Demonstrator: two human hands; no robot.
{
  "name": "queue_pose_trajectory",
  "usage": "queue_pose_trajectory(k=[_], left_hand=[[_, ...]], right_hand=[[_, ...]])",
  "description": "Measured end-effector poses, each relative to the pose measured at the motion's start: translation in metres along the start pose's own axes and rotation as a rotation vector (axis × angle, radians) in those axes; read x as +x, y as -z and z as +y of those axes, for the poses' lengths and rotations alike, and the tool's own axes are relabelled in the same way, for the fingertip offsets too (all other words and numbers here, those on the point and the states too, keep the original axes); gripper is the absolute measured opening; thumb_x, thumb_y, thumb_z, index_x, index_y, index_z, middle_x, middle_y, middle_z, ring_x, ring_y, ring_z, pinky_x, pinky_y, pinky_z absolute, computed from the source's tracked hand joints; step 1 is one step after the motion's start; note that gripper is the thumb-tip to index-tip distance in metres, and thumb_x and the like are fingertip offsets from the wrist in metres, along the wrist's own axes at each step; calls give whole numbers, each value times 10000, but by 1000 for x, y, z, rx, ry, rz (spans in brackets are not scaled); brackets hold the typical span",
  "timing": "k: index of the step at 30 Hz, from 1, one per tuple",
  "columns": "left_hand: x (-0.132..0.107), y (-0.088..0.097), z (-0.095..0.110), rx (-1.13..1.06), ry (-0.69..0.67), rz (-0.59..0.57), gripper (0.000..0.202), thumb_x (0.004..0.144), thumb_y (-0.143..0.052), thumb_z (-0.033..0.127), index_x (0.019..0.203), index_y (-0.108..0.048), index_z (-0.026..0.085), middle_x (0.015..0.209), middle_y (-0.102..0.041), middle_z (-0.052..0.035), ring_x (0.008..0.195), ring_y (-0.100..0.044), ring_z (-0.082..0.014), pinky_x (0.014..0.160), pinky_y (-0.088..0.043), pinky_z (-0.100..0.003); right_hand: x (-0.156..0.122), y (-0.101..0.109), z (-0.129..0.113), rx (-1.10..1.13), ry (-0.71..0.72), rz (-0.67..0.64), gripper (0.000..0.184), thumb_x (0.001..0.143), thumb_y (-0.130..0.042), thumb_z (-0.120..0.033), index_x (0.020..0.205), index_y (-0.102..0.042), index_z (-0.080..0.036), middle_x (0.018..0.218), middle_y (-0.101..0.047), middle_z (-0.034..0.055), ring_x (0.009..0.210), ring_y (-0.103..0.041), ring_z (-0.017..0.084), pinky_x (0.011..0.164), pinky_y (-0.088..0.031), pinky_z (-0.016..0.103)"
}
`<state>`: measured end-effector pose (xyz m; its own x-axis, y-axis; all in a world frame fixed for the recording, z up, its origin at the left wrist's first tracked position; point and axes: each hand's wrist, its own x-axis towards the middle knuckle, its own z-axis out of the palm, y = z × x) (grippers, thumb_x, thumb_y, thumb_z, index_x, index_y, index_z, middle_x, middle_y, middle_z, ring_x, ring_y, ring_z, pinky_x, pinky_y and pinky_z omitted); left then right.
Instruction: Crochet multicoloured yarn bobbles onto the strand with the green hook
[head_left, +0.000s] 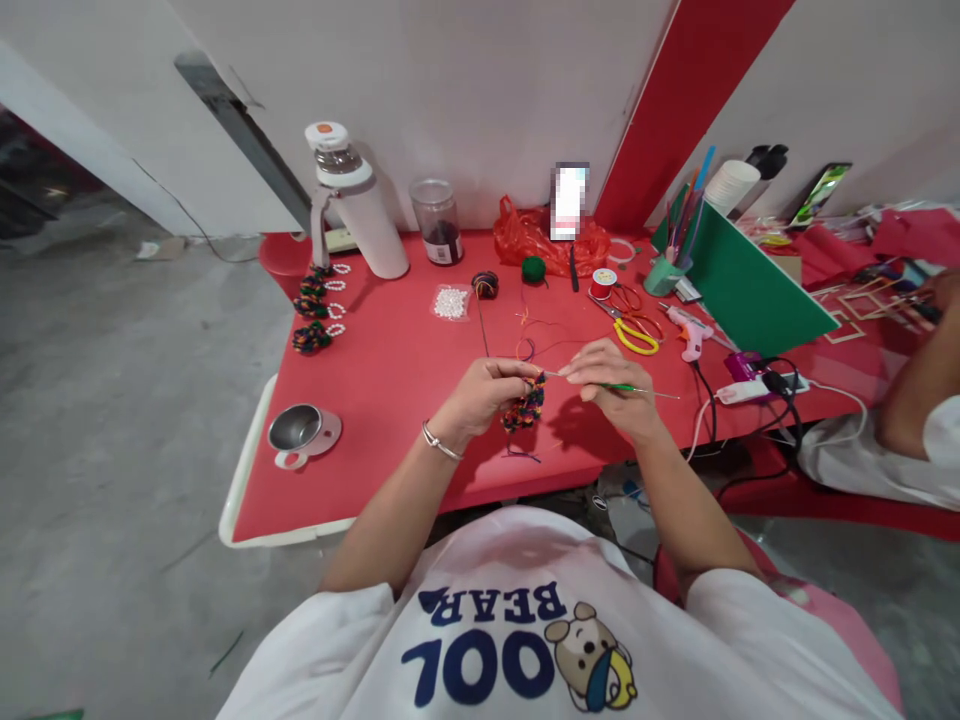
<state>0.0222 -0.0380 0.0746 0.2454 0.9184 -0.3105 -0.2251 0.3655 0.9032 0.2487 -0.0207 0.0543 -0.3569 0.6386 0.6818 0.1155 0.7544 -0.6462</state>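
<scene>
Head camera: the left hand (487, 393) has thumb and forefinger pinched on the upper edge of a multicoloured crocheted piece (523, 410), which hangs below the fingertips above the near part of the red table (390, 385). The right hand (616, 388) holds a slim crochet hook (624, 387) with a green grip, its metal shaft pointing left to the top of the piece; whether its tip sits inside a loop is too small to tell.

For this stitch work, a pinch close to the working loop should steady the fabric best, and a light hold on the hook should let it turn freely without splitting the strand. Even tension seems to matter most: a dark yarn strand (484, 335) runs from the variegated yarn ball (485, 285) to the left hand, and it would feed best with a little slack. The purple yarn tail (523, 457) under the piece could snag, so it is better left outside the loops.

Farther out lie white beads (451, 302), a green yarn ball (534, 269), yellow-handled scissors (636, 338) and a pink glue gun (691, 333). At the left edge, similar bobbles (311, 338) lie beside beaded loops (336, 311).
</scene>
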Motion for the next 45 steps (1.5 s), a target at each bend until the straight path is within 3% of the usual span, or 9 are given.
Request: queue_pose_trajectory(k=[7, 12, 14, 17, 23, 28, 34, 41, 45], left_hand=[[-1, 6, 6, 144, -22, -90, 248, 547, -687, 145, 757, -816, 131, 628, -683, -51, 549, -506, -105, 514, -336, -230], [-2, 9, 9, 224, -66, -187, 180, 581, -677, 134, 703, -809, 145, 676, -728, -68, 636, -614, -152, 614, -471, -263], [-1, 5, 5, 192, -101, -196, 154, 614, -727, 157, 739, -817, 150, 700, -739, -68, 645, -627, -148, 630, -488, -262], [1, -5, -6, 111, -198, -88, 183, 629, -799, 183, 808, -826, 160, 749, -757, -60, 660, -627, -128, 664, -500, -253], [5, -24, -20, 40, -215, 98, 207, 614, -812, 172, 819, -813, 146, 791, -763, -58, 707, -640, -142, 704, -523, -275], [8, -21, -22, 138, -264, 193, 236, 629, -761, 120, 859, -807, 149, 727, -715, -24, 693, -624, -131, 689, -500, -255], [12, -20, -31, 318, -376, 249, 335, 677, -701, 113, 996, -798, 146, 737, -697, -4, 676, -607, -123, 667, -479, -232], [12, -25, -35, 425, -415, 317, 395, 722, -707, 118, 1104, -792, 171, 766, -733, -22, 688, -616, -138, 682, -484, -242], [9, -27, -29, 212, -345, 268, 297, 688, -725, 120, 969, -813, 159, 739, -725, -27, 646, -597, -126, 642, -473, -239]], right_hand=[[16, 17, -9, 36, 21, -180, 196, 859, -753, -489, 987, -800, -349, 957, -829, -1, 919, -731, 213, 923, -542, 475], [14, 16, -5, 233, -134, -192, 228, 904, -703, -489, 901, -794, -280, 849, -809, 34, 860, -728, 221, 876, -573, 468], [5, 1, 2, 340, -189, -109, 307, 914, -662, -549, 861, -774, -268, 807, -791, 36, 814, -732, 216, 844, -593, 461], [-12, -36, 11, 401, -246, 288, 333, 894, -653, -601, 873, -740, -281, 831, -782, 22, 836, -746, 207, 787, -619, 408], [-30, -81, 11, 56, -264, 685, 256, 925, -665, -504, 970, -761, -271, 999, -783, 57, 1008, -730, 222, 919, -595, 421], [-25, -63, 7, 82, -232, 516, 291, 954, -615, -511, 913, -751, -257, 888, -792, 50, 893, -745, 223, 848, -606, 418], [-17, -42, -7, -230, -86, 269, 144, 962, -645, -374, 984, -764, -296, 950, -807, 23, 899, -733, 217, 874, -572, 435], [-26, -57, -8, -506, 27, 289, 187, 918, -709, -289, 1092, -763, -330, 1067, -795, 38, 960, -690, 224, 888, -541, 420], [-27, -65, 0, -466, -4, 350, 159, 915, -715, -339, 1064, -771, -343, 1095, -791, 39, 984, -683, 232, 929, -516, 443]])
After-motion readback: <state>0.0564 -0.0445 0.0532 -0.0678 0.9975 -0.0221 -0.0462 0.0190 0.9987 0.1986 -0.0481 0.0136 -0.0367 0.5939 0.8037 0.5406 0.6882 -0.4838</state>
